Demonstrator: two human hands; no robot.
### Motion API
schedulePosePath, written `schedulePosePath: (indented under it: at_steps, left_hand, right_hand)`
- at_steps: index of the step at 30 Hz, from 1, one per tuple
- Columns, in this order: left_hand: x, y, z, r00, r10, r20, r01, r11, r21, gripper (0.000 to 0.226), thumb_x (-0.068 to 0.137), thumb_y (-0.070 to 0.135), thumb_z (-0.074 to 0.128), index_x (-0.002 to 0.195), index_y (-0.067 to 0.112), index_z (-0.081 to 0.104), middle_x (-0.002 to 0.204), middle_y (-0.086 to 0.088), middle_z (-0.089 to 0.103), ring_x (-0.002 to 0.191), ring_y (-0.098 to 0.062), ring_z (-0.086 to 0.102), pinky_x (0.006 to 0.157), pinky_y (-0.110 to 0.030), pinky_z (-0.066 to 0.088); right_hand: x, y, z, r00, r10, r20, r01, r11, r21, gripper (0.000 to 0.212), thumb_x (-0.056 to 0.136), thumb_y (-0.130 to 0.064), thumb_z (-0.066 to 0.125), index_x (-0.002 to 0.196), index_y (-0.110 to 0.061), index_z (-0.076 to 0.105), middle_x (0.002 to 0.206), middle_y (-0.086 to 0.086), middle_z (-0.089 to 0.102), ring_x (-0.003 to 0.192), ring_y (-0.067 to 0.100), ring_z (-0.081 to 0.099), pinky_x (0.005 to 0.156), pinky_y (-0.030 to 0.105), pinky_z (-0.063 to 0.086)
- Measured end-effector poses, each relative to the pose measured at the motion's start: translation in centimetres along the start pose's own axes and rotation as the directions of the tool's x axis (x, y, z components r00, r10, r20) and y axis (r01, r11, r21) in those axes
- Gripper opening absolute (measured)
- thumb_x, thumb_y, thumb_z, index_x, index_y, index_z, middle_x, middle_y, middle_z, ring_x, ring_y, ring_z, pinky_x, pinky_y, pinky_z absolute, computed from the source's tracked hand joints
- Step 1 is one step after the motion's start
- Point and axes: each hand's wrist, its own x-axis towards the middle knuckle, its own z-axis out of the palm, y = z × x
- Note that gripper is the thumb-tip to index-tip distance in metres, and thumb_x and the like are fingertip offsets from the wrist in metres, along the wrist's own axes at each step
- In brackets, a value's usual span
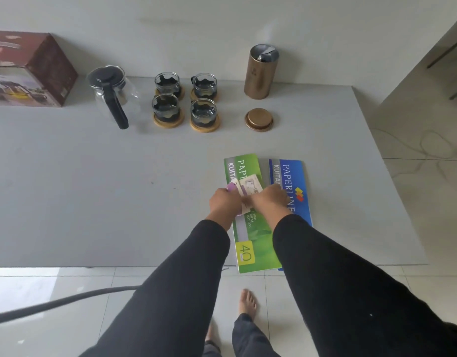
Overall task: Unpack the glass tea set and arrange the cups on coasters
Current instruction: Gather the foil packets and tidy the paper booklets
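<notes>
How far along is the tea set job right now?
Done: teapot is out of the box, and four cups each sit on a coaster. In hand: left hand and right hand hold a small packet over the green booklet. Nothing visibly remains.

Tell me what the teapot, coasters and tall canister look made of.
Teapot: clear glass body you can see through, matte black lid and handle, probably plastic. Coasters: light tan discs, likely wood or bamboo. Canister: bronze metallic sheen, possibly tin or coated card.
</notes>
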Motion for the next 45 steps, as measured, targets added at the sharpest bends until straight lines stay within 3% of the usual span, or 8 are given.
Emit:
schedulePosePath:
  at_steps: [5,13,18,25,31,36,40,45]
  left_hand:
    - [-0.8,0.5,0.9,0.998,0.047,0.048,-0.043,0.995,-0.089,0.046,0.097,0.038,0.036,0.118,0.004,0.059,0.112,-0.014,0.065,0.089,-0.027,0.061,0.061,-0.024,0.044]
    - [-2.7,3.2,5.5,0.974,0.142,0.175,-0.148,0.989,0.023,0.042,0.095,0.033,0.04,0.117,0.006,0.063,0.113,-0.015,0.066,0.103,-0.029,0.063,0.079,-0.03,0.05]
    - [-2.3,3.3,7.5,0.983,0.105,0.151,-0.129,0.978,0.162,0.04,0.089,0.032,0.041,0.114,0.012,0.066,0.12,-0.013,0.056,0.102,-0.029,0.061,0.092,-0.035,0.052]
    - [-2.3,5.2,8.7,0.994,0.06,0.094,-0.085,0.955,0.284,0.041,0.096,0.025,0.034,0.112,0.002,0.064,0.113,-0.012,0.066,0.106,-0.029,0.062,0.085,-0.03,0.05]
    - [-2.4,5.2,9.5,0.996,-0.081,0.034,0.073,0.982,0.175,0.037,0.093,0.021,0.044,0.123,0.001,0.052,0.12,-0.014,0.061,0.105,-0.029,0.062,0.074,-0.028,0.047]
    - [-2.7,5.2,9.2,0.99,-0.131,0.047,0.125,0.986,0.114,0.04,0.095,0.025,0.044,0.125,-0.001,0.05,0.122,-0.015,0.059,0.11,-0.029,0.06,0.087,-0.032,0.05]
    - [-3.0,5.6,9.1,0.978,-0.183,0.098,0.185,0.983,-0.015,0.045,0.088,0.033,0.049,0.123,0.004,0.053,0.12,-0.014,0.059,0.11,-0.029,0.059,0.094,-0.038,0.052]
    - [-3.4,7.7,7.9,0.998,-0.058,0.008,0.056,0.993,0.1,0.051,0.093,0.04,0.047,0.13,0.007,0.037,0.128,-0.017,0.05,0.113,-0.032,0.054,0.089,-0.035,0.049]
  right_hand:
    - [-1.7,0.9,-1.8,0.998,-0.055,-0.006,0.053,0.924,0.379,0.069,0.072,-0.022,0.08,0.123,-0.008,0.036,0.122,0.011,0.059,0.11,0.028,0.059,0.08,0.029,0.045]
    - [0.0,5.5,-5.3,0.995,0.009,-0.096,0.023,0.944,0.328,0.044,0.077,-0.024,0.075,0.114,-0.01,0.055,0.112,0.007,0.065,0.101,0.026,0.062,0.072,0.024,0.042]
    - [2.0,7.0,-5.2,0.997,0.016,-0.076,0.001,0.977,0.213,0.049,0.073,-0.034,0.076,0.111,-0.009,0.058,0.114,0.013,0.062,0.105,0.029,0.059,0.086,0.033,0.048]
    - [3.3,7.2,-5.7,0.998,-0.01,-0.066,0.015,0.998,0.068,0.05,0.076,-0.043,0.068,0.113,-0.009,0.06,0.119,0.012,0.06,0.115,0.03,0.052,0.092,0.033,0.042]
    - [4.0,7.3,-6.8,0.999,0.03,0.018,-0.033,0.986,0.161,0.045,0.071,-0.033,0.078,0.106,-0.009,0.065,0.109,0.01,0.068,0.105,0.028,0.063,0.089,0.035,0.051]
    - [4.1,6.7,-7.3,0.997,0.054,0.048,-0.062,0.98,0.191,0.049,0.067,-0.041,0.078,0.103,-0.01,0.065,0.108,0.01,0.067,0.105,0.029,0.061,0.087,0.032,0.05]
    - [3.9,5.5,-8.0,0.998,0.035,0.056,-0.048,0.965,0.258,0.063,0.073,-0.037,0.076,0.122,-0.005,0.052,0.129,0.014,0.041,0.112,0.032,0.054,0.086,0.031,0.046]
    - [3.3,4.8,-9.3,0.999,0.001,0.038,-0.015,0.931,0.366,0.069,0.08,-0.033,0.07,0.135,-0.006,0.038,0.136,0.015,0.039,0.111,0.031,0.055,0.082,0.027,0.043]
